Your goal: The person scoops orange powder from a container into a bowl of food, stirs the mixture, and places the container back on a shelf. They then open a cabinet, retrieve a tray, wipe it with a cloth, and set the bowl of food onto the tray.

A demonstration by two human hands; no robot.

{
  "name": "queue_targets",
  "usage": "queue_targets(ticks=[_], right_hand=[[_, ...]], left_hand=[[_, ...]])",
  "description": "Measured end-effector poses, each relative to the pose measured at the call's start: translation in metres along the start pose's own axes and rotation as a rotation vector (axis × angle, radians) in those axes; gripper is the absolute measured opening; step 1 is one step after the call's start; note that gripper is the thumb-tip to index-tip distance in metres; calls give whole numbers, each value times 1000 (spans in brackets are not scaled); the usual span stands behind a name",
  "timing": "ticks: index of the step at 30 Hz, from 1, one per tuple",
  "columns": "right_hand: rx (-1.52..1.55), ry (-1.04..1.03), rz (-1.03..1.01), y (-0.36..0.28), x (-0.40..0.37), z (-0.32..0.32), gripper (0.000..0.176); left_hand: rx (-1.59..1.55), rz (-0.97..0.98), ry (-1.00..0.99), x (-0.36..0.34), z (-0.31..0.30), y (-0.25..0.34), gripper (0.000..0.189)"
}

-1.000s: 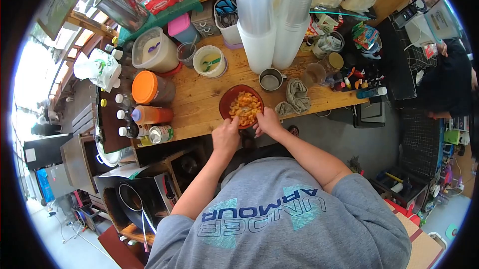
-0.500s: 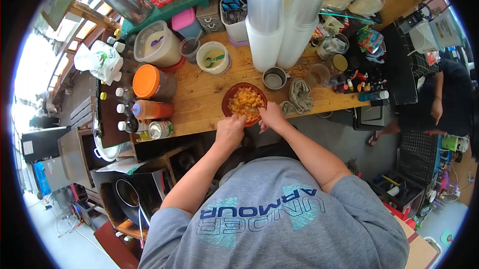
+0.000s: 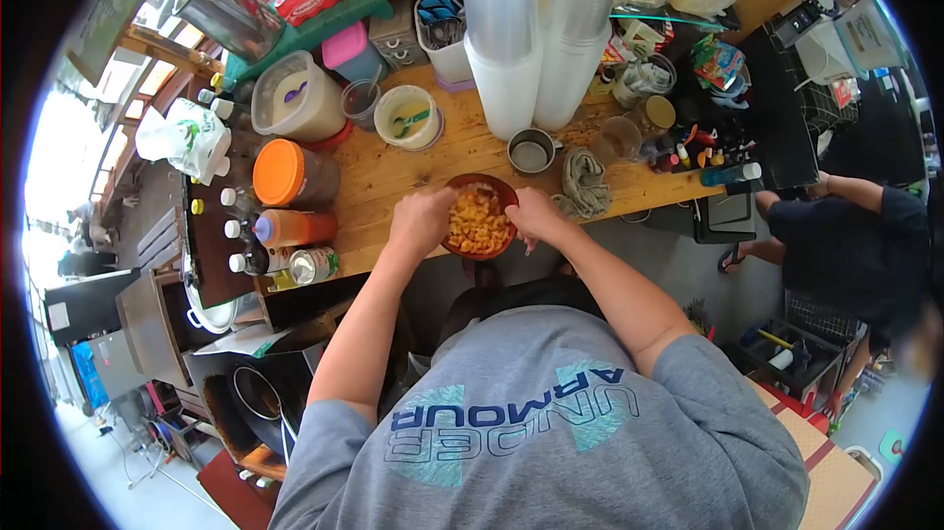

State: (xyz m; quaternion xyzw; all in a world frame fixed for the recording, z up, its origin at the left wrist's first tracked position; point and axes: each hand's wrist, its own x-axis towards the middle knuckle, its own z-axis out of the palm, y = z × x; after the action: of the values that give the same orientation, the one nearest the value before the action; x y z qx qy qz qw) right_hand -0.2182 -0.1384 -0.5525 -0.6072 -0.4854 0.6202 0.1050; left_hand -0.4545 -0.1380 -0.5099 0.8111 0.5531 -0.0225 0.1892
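Observation:
A reddish-brown bowl (image 3: 504,192) sits at the front edge of the wooden counter, filled with orange-coated chunks of food (image 3: 477,223). My right hand (image 3: 538,218) grips the bowl's right rim, thumb on the inner side. Closed into a fist, my left hand (image 3: 421,220) is over the bowl's left side. Whatever it may hold is hidden by the fingers. Just behind the bowl, to the right, are a small metal cup (image 3: 532,151) and a crumpled grey cloth (image 3: 584,182).
Jars and bottles, including an orange-lidded jar (image 3: 282,174), line the counter's left side. A white tub (image 3: 433,129) with a green utensil and tall stacks of plastic cups (image 3: 501,58) stand farther back. Another person (image 3: 836,245) is at the right.
My left hand has moved left and farther from my body, from the bowl's near side to its left rim. The bowl's food shows more. The person at right has shifted.

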Motion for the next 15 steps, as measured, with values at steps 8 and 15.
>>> queue_targets(ticks=[8, 15], right_hand=[[-45, 34, -11, 18, 13, -3, 35], [-102, 14, 4, 10, 9, -6, 35]], left_hand=[[-136, -19, -46, -36, 1, 7, 22], [-91, -128, 81, -37, 32, 9, 17]])
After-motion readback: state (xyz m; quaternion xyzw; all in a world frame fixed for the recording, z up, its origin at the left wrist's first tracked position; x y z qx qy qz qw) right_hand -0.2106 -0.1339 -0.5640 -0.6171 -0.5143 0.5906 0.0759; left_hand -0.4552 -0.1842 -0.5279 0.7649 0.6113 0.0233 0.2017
